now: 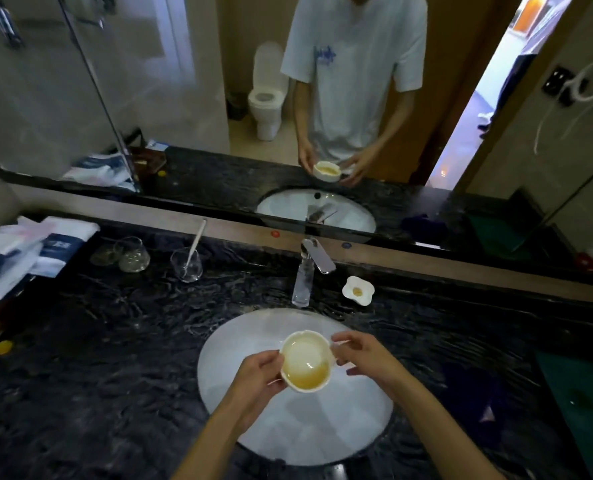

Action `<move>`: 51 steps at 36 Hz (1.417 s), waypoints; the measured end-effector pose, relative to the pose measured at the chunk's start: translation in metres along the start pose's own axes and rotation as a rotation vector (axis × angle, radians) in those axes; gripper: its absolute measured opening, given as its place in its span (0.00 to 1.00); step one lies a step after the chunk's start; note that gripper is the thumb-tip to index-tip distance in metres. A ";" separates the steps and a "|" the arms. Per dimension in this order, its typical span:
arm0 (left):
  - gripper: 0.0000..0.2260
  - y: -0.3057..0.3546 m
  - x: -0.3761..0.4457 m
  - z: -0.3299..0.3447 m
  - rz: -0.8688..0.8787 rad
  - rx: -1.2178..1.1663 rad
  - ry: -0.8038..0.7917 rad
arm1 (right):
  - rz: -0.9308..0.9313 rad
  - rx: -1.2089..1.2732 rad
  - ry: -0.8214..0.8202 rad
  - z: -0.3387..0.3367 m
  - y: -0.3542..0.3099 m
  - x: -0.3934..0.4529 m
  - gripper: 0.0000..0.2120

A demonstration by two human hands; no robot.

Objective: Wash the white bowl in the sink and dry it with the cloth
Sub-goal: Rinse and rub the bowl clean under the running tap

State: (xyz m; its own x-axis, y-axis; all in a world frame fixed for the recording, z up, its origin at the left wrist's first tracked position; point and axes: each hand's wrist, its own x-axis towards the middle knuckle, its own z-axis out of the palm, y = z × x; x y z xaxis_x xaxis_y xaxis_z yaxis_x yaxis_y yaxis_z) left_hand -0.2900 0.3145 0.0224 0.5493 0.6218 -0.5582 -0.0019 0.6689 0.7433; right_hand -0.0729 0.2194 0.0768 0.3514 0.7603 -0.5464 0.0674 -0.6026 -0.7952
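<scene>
A small white bowl (306, 361) with a scalloped rim and a yellowish residue inside is held over the white sink basin (253, 420). My left hand (258, 377) grips its left side with curled fingers. My right hand (359, 353) pinches the right rim with thumb and fingers. The chrome faucet (310, 271) stands behind the basin; no water runs from it. A dark purple cloth (475, 396) lies on the counter to the right of the sink.
The dark marble counter (115, 358) carries a second small white dish (358, 290) with a yellow spot beside the faucet, glasses (186, 265) at the back left, folded towels (28, 251) far left, and a green mat (579, 393) far right. A mirror runs along the back.
</scene>
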 end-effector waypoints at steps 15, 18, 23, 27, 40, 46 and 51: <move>0.08 -0.031 0.102 -0.032 -0.019 -0.091 0.100 | -0.079 0.304 0.263 0.002 -0.038 0.141 0.20; 0.08 -0.036 0.117 -0.034 -0.031 -0.086 0.108 | -0.130 0.306 0.274 0.010 -0.030 0.152 0.20; 0.09 -0.042 0.135 -0.033 -0.043 -0.115 0.097 | -0.283 0.463 0.222 0.014 -0.019 0.167 0.19; 0.11 -0.046 0.150 -0.034 -0.043 -0.099 0.113 | -0.367 0.527 0.209 0.014 -0.013 0.178 0.18; 0.12 -0.032 0.160 -0.024 0.016 -0.066 0.110 | -0.444 0.588 0.145 0.010 -0.017 0.181 0.23; 0.12 -0.031 0.165 -0.024 0.015 -0.071 0.095 | -0.441 0.583 0.166 0.011 -0.019 0.179 0.24; 0.11 -0.029 0.166 -0.024 0.000 -0.084 0.091 | -0.426 0.613 0.188 0.015 -0.024 0.175 0.21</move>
State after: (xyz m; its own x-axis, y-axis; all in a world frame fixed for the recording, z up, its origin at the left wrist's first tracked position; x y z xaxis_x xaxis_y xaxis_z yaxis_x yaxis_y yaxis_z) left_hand -0.2185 0.4080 -0.1008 0.4709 0.6540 -0.5920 -0.0739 0.6980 0.7123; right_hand -0.0269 0.3706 -0.0039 0.5677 0.8096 -0.1495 -0.2775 0.0172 -0.9606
